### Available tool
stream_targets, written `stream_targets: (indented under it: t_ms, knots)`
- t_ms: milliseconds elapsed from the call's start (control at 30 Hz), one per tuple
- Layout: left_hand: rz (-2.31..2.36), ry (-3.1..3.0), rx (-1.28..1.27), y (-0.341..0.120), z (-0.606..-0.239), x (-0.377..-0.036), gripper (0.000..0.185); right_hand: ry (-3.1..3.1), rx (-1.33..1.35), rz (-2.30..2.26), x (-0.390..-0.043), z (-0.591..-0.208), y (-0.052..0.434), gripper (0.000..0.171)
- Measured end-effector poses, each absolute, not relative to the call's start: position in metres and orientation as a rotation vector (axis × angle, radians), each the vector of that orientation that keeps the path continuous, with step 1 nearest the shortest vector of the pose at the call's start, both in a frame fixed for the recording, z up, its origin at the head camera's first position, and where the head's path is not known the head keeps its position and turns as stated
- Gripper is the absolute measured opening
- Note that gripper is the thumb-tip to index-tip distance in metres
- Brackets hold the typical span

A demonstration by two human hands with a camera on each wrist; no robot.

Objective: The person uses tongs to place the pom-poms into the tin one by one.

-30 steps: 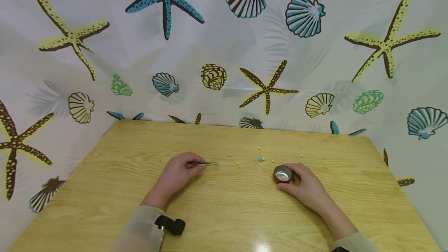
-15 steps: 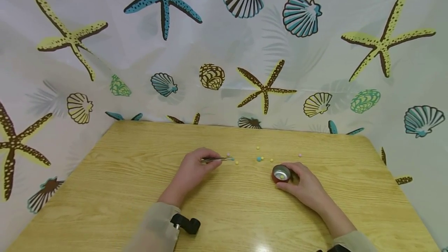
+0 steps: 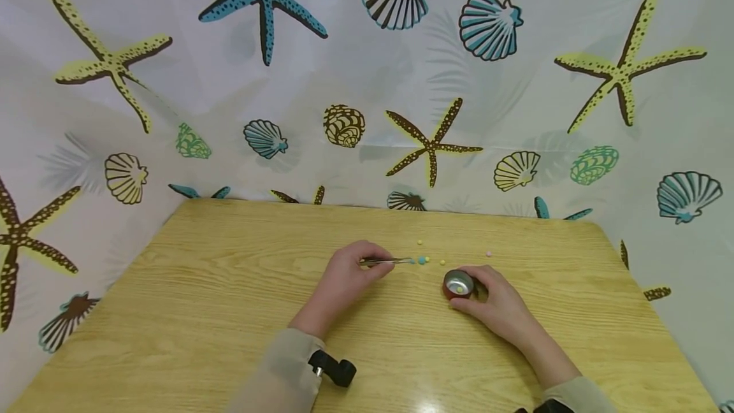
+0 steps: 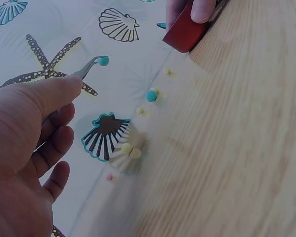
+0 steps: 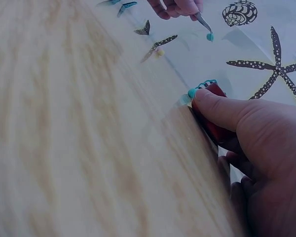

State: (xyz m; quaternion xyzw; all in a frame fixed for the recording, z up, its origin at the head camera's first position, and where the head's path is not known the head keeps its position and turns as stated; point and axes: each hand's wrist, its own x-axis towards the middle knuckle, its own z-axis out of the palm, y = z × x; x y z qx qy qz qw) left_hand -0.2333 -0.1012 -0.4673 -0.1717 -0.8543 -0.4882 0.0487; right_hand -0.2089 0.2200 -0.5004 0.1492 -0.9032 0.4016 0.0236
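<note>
Between thumb and fingers, my left hand holds a pair of metal tweezers. Their bent tips grip a small blue ball, seen raised over the table in the left wrist view. My right hand grips a small round red tin by its side, thumb in front and fingers behind. The tin's mouth faces up, with a silvery inside and a yellow ball in it. Left of the tin, a larger blue ball lies beside a yellow ball, close by the tweezer tips.
More small balls lie scattered on the wooden table: a yellow ball near the tin, another yellow one farther back, and a pink ball behind the right hand. A patterned cloth hangs behind the table and along its sides.
My left hand has moved right across the table, carrying the tweezers and blue ball toward the tin. The right hand keeps its hold on the tin in the same place.
</note>
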Motion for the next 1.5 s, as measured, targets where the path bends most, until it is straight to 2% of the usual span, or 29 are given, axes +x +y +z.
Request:
stream_targets:
  t_ms: [767, 1067, 1500]
  knots:
    - [-1.421, -2.639, -0.697, -0.046, -0.472, -0.234, 0.007, -2.782, 0.472, 1.257, -0.208, -0.499, 0.220, 0.057]
    - [-1.324, -2.634, -0.770, -0.037, -0.476, -0.235, 0.009, -2.773, 0.475, 1.265, -0.208, -0.499, 0.220, 0.056]
    - [-1.308, -2.634, -0.728, -0.033, -0.476, -0.236, 0.009, -2.776, 0.472, 1.258, -0.209, -0.500, 0.219, 0.056]
